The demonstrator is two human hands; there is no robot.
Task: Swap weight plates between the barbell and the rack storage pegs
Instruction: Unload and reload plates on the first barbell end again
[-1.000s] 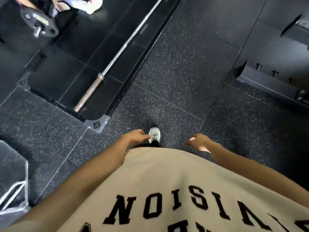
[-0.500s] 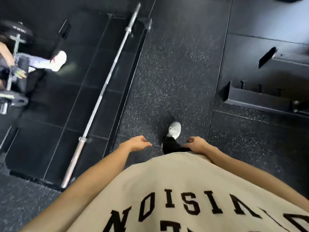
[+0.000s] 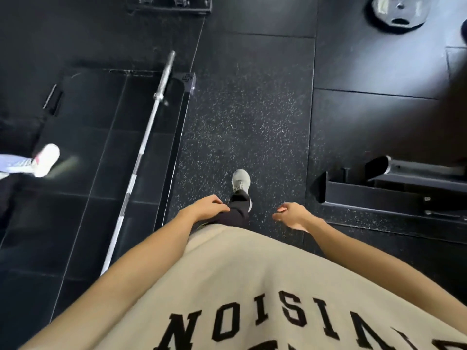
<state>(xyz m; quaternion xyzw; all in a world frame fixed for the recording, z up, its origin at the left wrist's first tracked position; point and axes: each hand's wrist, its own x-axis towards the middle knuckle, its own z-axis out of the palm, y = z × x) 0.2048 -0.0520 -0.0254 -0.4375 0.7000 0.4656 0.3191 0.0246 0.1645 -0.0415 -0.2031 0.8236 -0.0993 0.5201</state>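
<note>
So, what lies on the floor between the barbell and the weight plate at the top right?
Head view: only bare speckled rubber floor between barbell and weight plate.

This is a gym's free-weight area: black rubber flooring (image 3: 242, 117) with white flecks runs down the middle, and at ten o'clock a bare barbell (image 3: 145, 147) lies on a dark lifting platform (image 3: 106, 137). A weight plate (image 3: 398, 12) (blurred) lies flat at one o'clock, with a black steel rack base (image 3: 374, 195) at three o'clock.
</note>
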